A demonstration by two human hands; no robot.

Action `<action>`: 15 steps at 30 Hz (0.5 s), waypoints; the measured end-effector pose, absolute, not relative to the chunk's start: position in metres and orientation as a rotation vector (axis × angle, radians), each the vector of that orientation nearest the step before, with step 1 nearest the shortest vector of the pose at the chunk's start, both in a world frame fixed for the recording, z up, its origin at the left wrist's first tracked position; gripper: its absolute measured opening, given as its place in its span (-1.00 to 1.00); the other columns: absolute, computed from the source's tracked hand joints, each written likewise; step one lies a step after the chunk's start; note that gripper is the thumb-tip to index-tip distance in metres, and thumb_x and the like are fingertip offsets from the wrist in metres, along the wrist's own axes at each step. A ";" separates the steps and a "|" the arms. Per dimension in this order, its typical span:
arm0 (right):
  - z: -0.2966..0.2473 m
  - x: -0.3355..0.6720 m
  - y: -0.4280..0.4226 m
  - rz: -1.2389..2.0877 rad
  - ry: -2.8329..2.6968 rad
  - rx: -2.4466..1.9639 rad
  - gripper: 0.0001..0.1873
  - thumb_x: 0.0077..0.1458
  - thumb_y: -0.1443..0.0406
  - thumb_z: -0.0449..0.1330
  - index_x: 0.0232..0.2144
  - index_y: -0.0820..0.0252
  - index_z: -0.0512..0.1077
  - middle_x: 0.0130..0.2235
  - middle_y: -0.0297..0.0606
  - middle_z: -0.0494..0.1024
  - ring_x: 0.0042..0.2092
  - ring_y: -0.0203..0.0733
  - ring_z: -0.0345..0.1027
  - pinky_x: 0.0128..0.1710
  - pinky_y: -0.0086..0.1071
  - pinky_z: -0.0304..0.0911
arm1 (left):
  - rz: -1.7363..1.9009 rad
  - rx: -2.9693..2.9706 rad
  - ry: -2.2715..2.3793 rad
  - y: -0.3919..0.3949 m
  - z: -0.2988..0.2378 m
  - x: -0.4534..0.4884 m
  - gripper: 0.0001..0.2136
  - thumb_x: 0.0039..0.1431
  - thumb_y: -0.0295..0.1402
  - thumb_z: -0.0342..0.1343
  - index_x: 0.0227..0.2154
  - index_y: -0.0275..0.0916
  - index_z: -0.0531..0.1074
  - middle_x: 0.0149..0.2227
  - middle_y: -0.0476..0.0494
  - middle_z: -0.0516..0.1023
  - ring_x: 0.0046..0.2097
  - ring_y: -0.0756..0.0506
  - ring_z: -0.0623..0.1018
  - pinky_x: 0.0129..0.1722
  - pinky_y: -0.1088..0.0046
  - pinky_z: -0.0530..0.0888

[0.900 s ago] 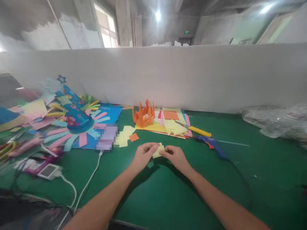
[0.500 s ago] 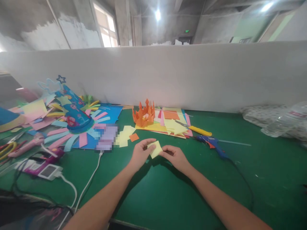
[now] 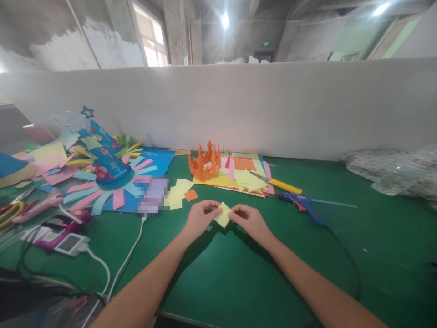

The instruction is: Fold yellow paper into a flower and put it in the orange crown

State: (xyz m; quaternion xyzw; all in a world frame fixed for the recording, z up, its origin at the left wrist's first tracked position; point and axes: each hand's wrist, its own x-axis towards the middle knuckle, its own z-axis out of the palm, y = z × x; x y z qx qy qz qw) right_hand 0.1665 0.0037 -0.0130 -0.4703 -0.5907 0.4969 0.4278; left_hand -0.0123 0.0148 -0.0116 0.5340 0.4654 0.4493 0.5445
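A small square of pale yellow paper (image 3: 223, 215) is held up over the table, turned so that it looks like a diamond. My left hand (image 3: 202, 219) pinches its left corner between thumb and fingers. On the opposite corner, the thumb and fingers of my right hand (image 3: 249, 222) are closed as well. Beyond the hands stands an orange folded-paper crown (image 3: 205, 162). More yellow paper squares (image 3: 177, 195) and one orange square (image 3: 191, 195) lie just past my left hand.
On the green table (image 3: 239, 282), a yellow-handled cutter (image 3: 285, 186) and a blue glue gun (image 3: 302, 205) lie at right. Coloured sheets (image 3: 244, 164) are stacked behind. A blue party hat (image 3: 111, 159), scissors (image 3: 13, 212) and a white cable (image 3: 131, 250) occupy the left. A plastic bottle (image 3: 406, 175) lies far right.
The yellow square has shifted slightly right and turned more upright as a diamond. My right hand has moved a little, its thumb now overlapping the paper's right corner.
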 end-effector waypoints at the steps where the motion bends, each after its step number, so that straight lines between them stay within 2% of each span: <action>1: -0.013 0.166 0.004 1.240 -1.453 -1.167 -0.75 -0.11 0.14 0.26 -0.47 0.22 0.42 -0.47 -0.35 0.45 -0.43 -0.29 0.29 -0.39 -0.40 0.22 | 1.054 1.270 1.101 0.015 -0.012 -0.012 -0.78 -0.12 -0.30 0.26 -0.40 -0.31 0.47 -0.44 -0.08 0.54 -0.42 0.02 0.49 -0.41 0.54 0.40; 6: -0.014 0.164 0.005 1.286 -1.329 -1.098 -0.61 -0.12 0.14 0.27 -0.23 0.16 0.35 -0.45 -0.38 0.43 -0.42 -0.29 0.31 -0.39 -0.41 0.24 | 0.927 1.285 1.020 0.013 -0.014 -0.011 -0.71 -0.13 -0.32 0.26 -0.31 -0.28 0.37 -0.53 0.03 0.44 -0.50 0.04 0.45 -0.49 0.53 0.42; 8: -0.014 0.163 0.004 1.328 -1.260 -1.072 -0.56 -0.15 0.15 0.30 -0.19 0.16 0.35 -0.45 -0.38 0.44 -0.42 -0.29 0.32 -0.40 -0.41 0.24 | 0.891 1.341 1.027 0.012 -0.015 -0.010 -0.71 -0.11 -0.33 0.25 -0.29 -0.28 0.37 -0.56 0.06 0.40 -0.52 0.05 0.44 -0.49 0.53 0.41; 15: -0.013 0.163 0.004 1.349 -1.201 -1.166 -0.63 -0.14 0.07 0.29 -0.36 0.23 0.49 -0.35 -0.24 0.54 -0.35 -0.23 0.36 -0.32 -0.37 0.26 | 0.934 1.422 1.128 0.012 -0.018 -0.008 -0.78 -0.09 -0.33 0.22 -0.37 -0.30 0.38 -0.55 0.02 0.42 -0.51 0.04 0.46 -0.49 0.54 0.41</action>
